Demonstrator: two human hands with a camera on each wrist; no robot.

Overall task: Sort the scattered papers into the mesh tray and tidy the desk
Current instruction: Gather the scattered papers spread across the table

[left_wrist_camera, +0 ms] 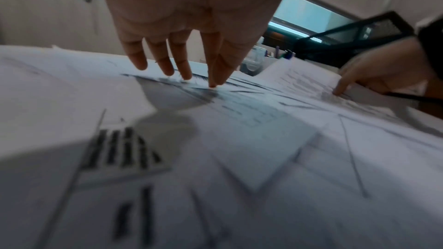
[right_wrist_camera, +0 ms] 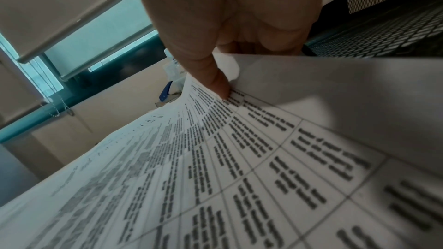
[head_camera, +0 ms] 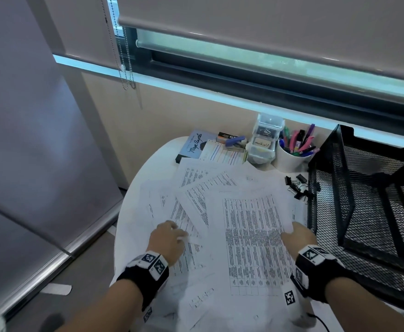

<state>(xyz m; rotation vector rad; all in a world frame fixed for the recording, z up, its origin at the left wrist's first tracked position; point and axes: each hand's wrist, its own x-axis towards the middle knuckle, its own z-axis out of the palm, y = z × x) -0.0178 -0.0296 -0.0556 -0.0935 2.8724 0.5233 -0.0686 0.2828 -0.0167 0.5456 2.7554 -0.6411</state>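
White papers (head_camera: 251,236) — right fingers (right_wrist_camera: 220,82) pinching

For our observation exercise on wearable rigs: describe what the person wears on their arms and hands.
Both hands, left hand and right hand, are bare, with no gloves or sleeves. Each wrist carries a black wrist strap bearing white blocks printed with black square-patterned marker tags. A thin black cable trails near the right forearm.
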